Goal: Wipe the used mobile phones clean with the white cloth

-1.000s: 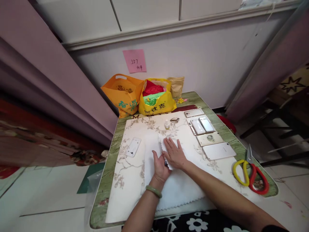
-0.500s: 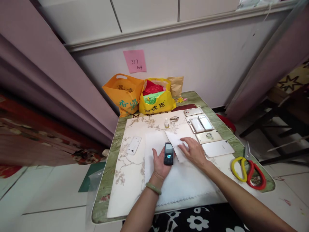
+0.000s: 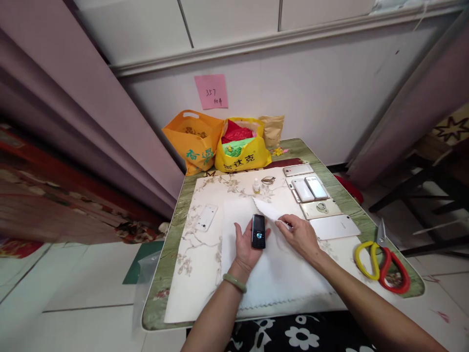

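Observation:
On my left palm [image 3: 246, 250] rests a small black mobile phone [image 3: 258, 231], screen side up, with my thumb held out to one side and fingertips showing past its right edge. My right hand [image 3: 298, 235] pinches the raised corner of a white cloth [image 3: 269, 210] with a zigzag edge, just right of the phone. The rest of that cloth lies spread under both hands. A white phone [image 3: 207, 217] lies face down to the left. Beyond the cloth stands a small clear bottle [image 3: 257, 185] beside a pair of glasses [image 3: 268, 180].
Several phones, including a silver one [image 3: 334, 227], lie along the table's right side. Scissors [image 3: 381, 261] with yellow and red handles lie at the right edge. An orange bag [image 3: 194, 139], a stuffed yellow bag [image 3: 244, 154] and a brown pouch [image 3: 272, 130] stand against the wall.
My right fingers have closed on the cloth's corner and drawn it up and away from the phone's side. The phone stays in my left palm. The view has shifted slightly.

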Available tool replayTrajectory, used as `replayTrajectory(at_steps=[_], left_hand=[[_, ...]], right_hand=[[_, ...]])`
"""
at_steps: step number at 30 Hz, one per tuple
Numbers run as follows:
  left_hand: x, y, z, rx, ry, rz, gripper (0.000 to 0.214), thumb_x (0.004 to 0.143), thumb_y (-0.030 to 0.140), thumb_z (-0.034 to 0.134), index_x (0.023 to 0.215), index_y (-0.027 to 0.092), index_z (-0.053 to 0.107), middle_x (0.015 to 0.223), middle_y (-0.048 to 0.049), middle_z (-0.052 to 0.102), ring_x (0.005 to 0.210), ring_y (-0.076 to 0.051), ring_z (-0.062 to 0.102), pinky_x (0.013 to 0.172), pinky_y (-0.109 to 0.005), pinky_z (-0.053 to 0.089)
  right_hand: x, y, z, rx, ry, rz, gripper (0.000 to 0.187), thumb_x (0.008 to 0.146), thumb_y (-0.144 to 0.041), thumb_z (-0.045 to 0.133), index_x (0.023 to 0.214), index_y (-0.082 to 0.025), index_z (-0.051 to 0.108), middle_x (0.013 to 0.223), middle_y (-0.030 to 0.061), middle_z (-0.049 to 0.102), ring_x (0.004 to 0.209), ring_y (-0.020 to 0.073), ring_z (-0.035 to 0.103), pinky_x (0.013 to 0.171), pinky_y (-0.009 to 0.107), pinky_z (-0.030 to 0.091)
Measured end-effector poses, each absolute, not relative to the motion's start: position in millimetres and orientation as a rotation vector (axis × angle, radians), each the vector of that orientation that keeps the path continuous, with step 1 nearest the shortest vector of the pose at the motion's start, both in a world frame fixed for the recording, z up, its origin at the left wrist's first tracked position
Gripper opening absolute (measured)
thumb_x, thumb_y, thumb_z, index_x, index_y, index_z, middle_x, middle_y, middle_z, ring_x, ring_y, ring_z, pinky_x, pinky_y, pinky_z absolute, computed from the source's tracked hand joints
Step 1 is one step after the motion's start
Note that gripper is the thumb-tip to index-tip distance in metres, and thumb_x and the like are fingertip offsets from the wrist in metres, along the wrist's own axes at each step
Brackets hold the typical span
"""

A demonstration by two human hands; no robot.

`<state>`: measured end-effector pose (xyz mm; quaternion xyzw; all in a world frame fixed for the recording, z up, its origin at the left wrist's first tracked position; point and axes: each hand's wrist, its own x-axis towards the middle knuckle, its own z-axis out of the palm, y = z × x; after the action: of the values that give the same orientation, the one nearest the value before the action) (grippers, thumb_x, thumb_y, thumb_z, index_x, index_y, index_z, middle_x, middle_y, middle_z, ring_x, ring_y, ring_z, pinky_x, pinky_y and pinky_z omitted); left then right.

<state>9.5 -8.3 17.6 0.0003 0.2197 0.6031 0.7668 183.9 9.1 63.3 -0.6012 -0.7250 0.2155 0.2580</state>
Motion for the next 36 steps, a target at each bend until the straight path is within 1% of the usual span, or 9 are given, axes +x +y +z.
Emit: replayTrajectory(at_steps=[4, 7, 10, 13, 15, 18, 22, 29, 36], left_hand=[[9, -9, 16, -0.005, 0.507, 1.286, 0.061, 0.085, 0.064, 0.046, 0.123, 0.017, 0.06, 0.11, -0.012, 0.069, 0.104, -0.027, 0.063, 0.097, -0.045, 0.044], [9, -10, 14, -0.04, 0.541, 1.273, 0.06, 0.085, 0.063, 0.048, 0.121, 0.017, 0.061, 0.11, -0.0122, 0.069, 0.104, -0.029, 0.063, 0.097, -0.045, 0.044], [8, -11, 12, -0.084, 0.566, 1.255, 0.06, 0.083, 0.065, 0.05, 0.121, 0.019, 0.06, 0.123, -0.0131, 0.064, 0.117, -0.032, 0.057, 0.1, -0.049, 0.042], [7, -10, 11, -0.099, 0.562, 1.232, 0.063, 0.082, 0.067, 0.049, 0.122, 0.019, 0.059, 0.131, -0.0135, 0.059, 0.125, -0.033, 0.051, 0.103, -0.05, 0.039], [7, -9, 13, -0.067, 0.502, 1.241, 0.062, 0.086, 0.066, 0.043, 0.126, 0.02, 0.058, 0.136, -0.0122, 0.056, 0.13, -0.032, 0.047, 0.106, -0.049, 0.037], [7, -9, 18, -0.032, 0.433, 1.247, 0.061, 0.088, 0.065, 0.038, 0.13, 0.024, 0.056, 0.14, -0.0089, 0.053, 0.134, -0.031, 0.042, 0.109, -0.05, 0.034], [5, -12, 20, -0.087, 0.514, 1.268, 0.06, 0.086, 0.064, 0.046, 0.129, 0.024, 0.056, 0.137, -0.0079, 0.056, 0.132, -0.029, 0.045, 0.11, -0.047, 0.035], [6, -12, 12, -0.289, 0.76, 1.325, 0.046, 0.081, 0.057, 0.06, 0.105, 0.018, 0.066, 0.109, -0.0096, 0.07, 0.114, -0.028, 0.061, 0.103, -0.04, 0.044], [3, -9, 12, -0.248, 0.598, 1.309, 0.045, 0.084, 0.058, 0.055, 0.105, 0.02, 0.067, 0.113, -0.0081, 0.069, 0.117, -0.025, 0.059, 0.105, -0.037, 0.042]], right_hand=[[167, 8, 67, -1.255, -1.893, 1.044, 0.045, 0.096, -0.049, 0.035, 0.107, -0.021, 0.069, 0.09, 0.0049, 0.073, 0.074, 0.0182, 0.066, 0.064, 0.028, 0.051], [147, 13, 53, -1.27, -1.86, 0.839, 0.043, 0.097, -0.044, 0.034, 0.116, -0.02, 0.065, 0.113, 0.0084, 0.069, 0.101, 0.0211, 0.064, 0.086, 0.033, 0.051], [122, 22, 36, -1.276, -2.057, 0.523, 0.046, 0.098, -0.038, 0.032, 0.136, -0.018, 0.051, 0.141, 0.0098, 0.05, 0.134, 0.0233, 0.041, 0.112, 0.043, 0.031], [99, 28, 23, -1.317, -2.306, 0.397, 0.056, 0.098, -0.04, 0.032, 0.148, -0.014, 0.033, 0.155, 0.0098, 0.029, 0.146, 0.0247, 0.016, 0.118, 0.05, 0.011], [91, 30, 17, -1.365, -2.391, 0.372, 0.062, 0.098, -0.046, 0.032, 0.15, -0.012, 0.027, 0.157, 0.0104, 0.023, 0.147, 0.0258, 0.01, 0.118, 0.052, 0.005], [89, 27, 11, -1.352, -2.461, 0.341, 0.066, 0.098, -0.049, 0.029, 0.151, -0.01, 0.024, 0.158, 0.0103, 0.019, 0.147, 0.0258, 0.009, 0.118, 0.052, 0.002], [94, 13, 7, -1.246, -2.501, 0.229, 0.067, 0.099, -0.05, 0.029, 0.151, -0.009, 0.021, 0.157, 0.011, 0.021, 0.146, 0.0277, 0.011, 0.117, 0.053, 0.005], [100, -19, 8, -1.089, -2.526, 0.112, 0.068, 0.099, -0.045, 0.034, 0.152, -0.009, 0.013, 0.156, 0.0146, 0.023, 0.145, 0.032, 0.015, 0.116, 0.057, 0.011], [98, 3, 10, -1.057, -2.552, 0.248, 0.06, 0.1, -0.044, 0.029, 0.152, -0.017, 0.017, 0.154, 0.0055, 0.03, 0.144, 0.0237, 0.022, 0.118, 0.05, 0.011]])
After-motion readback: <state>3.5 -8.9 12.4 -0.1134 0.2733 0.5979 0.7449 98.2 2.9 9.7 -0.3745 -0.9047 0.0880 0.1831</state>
